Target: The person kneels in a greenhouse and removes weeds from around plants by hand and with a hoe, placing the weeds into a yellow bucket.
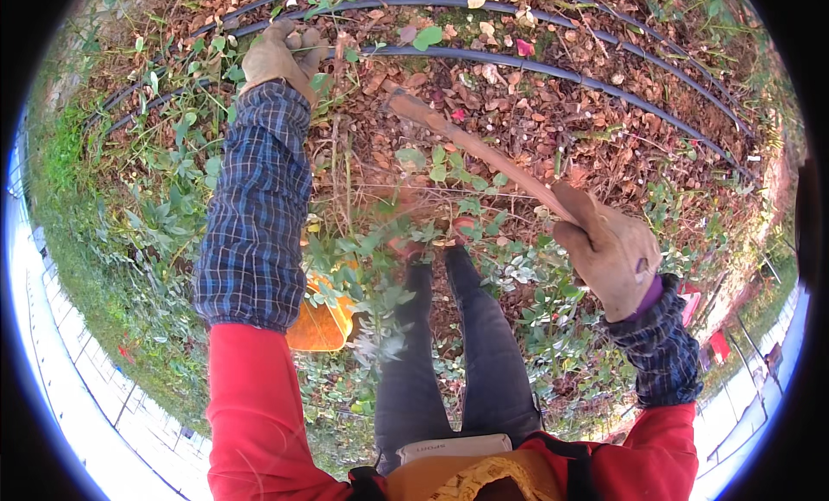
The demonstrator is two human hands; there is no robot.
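Note:
My left hand (283,55), in a tan work glove, is at the upper left, its fingers curled around thin green plant stems beside the dark irrigation hoses (466,54). The glove partly hides the stems. My right hand (612,255), gloved too, grips the lower end of a long wooden handle (499,161) on the right. The handle slants up and left over the leaf litter, and its far end is darker and wider. Leafy green shoots (447,167) stand below it.
Fallen brown leaves (492,106) and cut stems cover the bed. An orange plastic container (320,319) lies by my left sleeve. Leafy plants (363,268) grow around my legs and partly hide my shoes. Several dark hoses curve across the top.

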